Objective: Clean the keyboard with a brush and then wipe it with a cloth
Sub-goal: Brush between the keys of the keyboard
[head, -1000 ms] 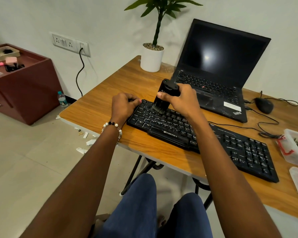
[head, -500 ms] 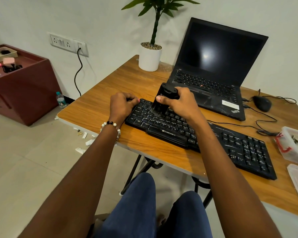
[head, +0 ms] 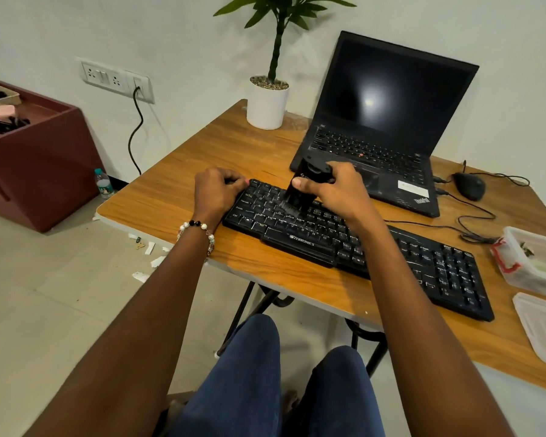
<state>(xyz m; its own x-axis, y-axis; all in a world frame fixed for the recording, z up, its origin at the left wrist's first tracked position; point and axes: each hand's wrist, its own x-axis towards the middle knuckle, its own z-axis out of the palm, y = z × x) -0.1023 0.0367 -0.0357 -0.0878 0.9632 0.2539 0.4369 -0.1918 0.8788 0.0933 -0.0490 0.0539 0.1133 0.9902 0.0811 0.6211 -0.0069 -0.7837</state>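
A black keyboard lies slantwise on the wooden table. My right hand grips a black brush by its body, thumb on the near side, and the bristles touch the keys in the keyboard's left half. My left hand has its fingers curled at the keyboard's upper left corner and holds that end. No cloth shows in this view.
An open black laptop stands just behind the brush. A white potted plant sits at the table's back edge. A wired mouse and its cable lie to the right, with a plastic box and its lid beyond.
The brush has slid a little over the left keys, bristles still on them. My left hand has stayed at the keyboard's corner.
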